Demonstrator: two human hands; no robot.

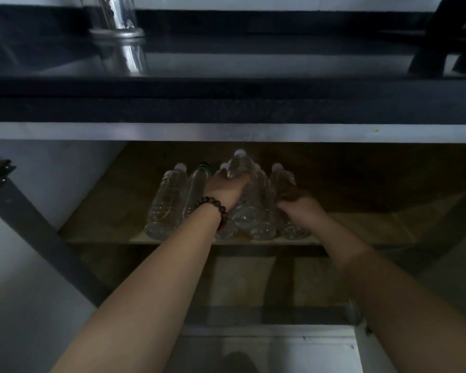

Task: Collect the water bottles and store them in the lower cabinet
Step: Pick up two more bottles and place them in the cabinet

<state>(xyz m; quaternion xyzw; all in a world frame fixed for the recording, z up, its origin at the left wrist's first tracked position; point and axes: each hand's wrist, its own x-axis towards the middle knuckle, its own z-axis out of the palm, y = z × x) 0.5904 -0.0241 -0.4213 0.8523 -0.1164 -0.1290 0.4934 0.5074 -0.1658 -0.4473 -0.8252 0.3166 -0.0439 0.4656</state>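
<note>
Inside lower cabinet (97, 184), clear plastic water bottles (167, 200) lie in a row on wooden shelf (361, 224). Left hand (226, 188) holds top bottle (240, 165) at 12 o'clock; right hand (297, 203) wraps the 3 o'clock bottle (280, 179). Best to seat top bottle in a groove btwn lower ones, steadying the row w/ right hand.

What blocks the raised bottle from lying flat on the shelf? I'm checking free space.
The left hand holds the raised bottle over the row of bottles lying beneath it. Bare shelf shows to the right.
</note>
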